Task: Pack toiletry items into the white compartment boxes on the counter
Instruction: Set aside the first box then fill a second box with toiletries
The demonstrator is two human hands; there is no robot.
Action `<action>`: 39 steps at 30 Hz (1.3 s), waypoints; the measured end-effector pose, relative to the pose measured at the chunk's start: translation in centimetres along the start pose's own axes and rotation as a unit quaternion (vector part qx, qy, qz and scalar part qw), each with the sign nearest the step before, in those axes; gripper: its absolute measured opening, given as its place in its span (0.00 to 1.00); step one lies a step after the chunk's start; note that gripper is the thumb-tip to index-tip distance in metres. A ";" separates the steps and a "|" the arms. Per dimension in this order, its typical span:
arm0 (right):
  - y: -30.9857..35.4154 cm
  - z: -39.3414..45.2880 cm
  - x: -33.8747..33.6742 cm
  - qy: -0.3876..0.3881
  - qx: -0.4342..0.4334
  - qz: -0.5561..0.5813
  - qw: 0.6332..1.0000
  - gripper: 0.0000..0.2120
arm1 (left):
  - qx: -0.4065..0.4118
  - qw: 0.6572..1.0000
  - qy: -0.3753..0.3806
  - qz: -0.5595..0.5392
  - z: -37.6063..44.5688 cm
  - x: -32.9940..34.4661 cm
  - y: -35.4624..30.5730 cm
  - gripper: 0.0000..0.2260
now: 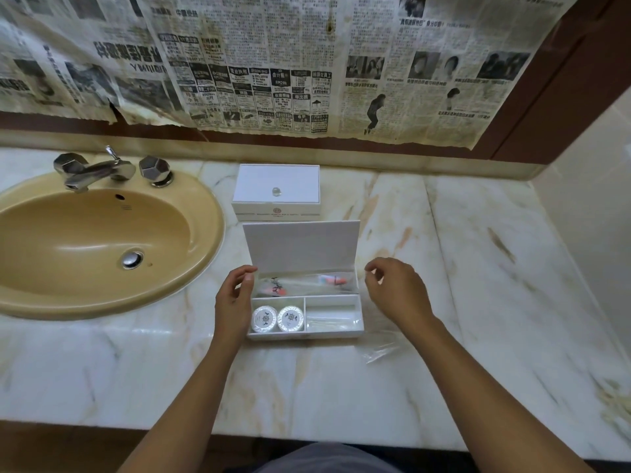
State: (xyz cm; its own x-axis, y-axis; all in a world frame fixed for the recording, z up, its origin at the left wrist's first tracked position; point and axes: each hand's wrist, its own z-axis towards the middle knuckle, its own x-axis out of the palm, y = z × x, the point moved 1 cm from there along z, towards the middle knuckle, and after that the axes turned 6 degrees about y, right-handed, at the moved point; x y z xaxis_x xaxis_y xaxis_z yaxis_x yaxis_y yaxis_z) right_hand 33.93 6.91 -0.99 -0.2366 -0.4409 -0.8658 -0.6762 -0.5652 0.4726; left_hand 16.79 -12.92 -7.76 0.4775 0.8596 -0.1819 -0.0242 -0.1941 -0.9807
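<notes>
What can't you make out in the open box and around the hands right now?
- Rear slot of the open box: the wrapped items blur behind clear plastic; only red and pink bits show.
- Front right slot: pale contents are too faint against the white to identify.
- Right hand: whether its grip pinches the clear wrapper is unclear.
- Closed box: its lid hides the contents.
- Logo on the soaps: too small to read.

White box (304,331), tan sink (205,213), cream marble counter (478,268) veined brown.
</notes>
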 end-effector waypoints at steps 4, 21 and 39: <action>-2.6 0.4 2.1 0.094 0.048 -0.057 0.993 0.15 | 0.001 1.000 -0.001 -0.001 0.0 0.0 0.0 0.07; -3.3 0.0 2.9 0.126 0.090 -0.039 0.987 0.06 | -0.001 1.000 -0.002 0.002 0.1 0.0 0.3 0.07; -1.9 -0.3 1.2 0.138 0.077 -0.109 0.981 0.11 | -0.003 1.000 -0.005 0.001 0.0 0.1 -0.1 0.07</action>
State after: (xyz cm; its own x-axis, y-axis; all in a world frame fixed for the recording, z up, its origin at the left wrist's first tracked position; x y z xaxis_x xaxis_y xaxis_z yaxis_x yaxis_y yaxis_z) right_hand 35.12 7.25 -2.85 0.1086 -0.5054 -0.8560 -0.7923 -0.5641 0.2325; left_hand 16.84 -12.87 -7.72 0.4692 0.8635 -0.1851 -0.0201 -0.1991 -0.9798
